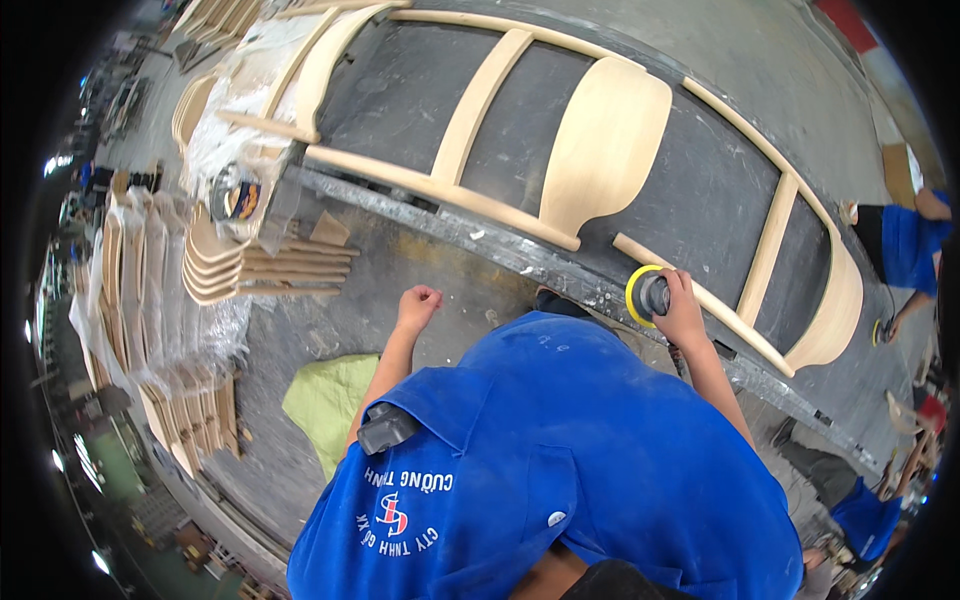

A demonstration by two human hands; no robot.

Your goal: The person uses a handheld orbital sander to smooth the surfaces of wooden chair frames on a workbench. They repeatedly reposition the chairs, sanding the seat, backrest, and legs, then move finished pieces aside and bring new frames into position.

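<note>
My right hand (683,312) is closed around a round palm sander (651,294) with a black body and a yellow pad. Its pad is turned on edge at the near side of the bench, beside the lower rail of a pale wooden chair-back frame (765,262). My left hand (419,308) hangs in front of the bench with its fingers curled in and nothing visible in them. Just beyond both hands, a second pale wooden frame (483,105) with a broad curved panel (607,140) lies flat on the dark bench top (400,85).
Stacks of curved wooden parts (265,262) and plastic-wrapped ones (150,270) stand on the left. A green cloth (330,405) lies on the floor by my left arm. Co-workers in blue shirts (908,245) are at the right, one with a sander (882,332).
</note>
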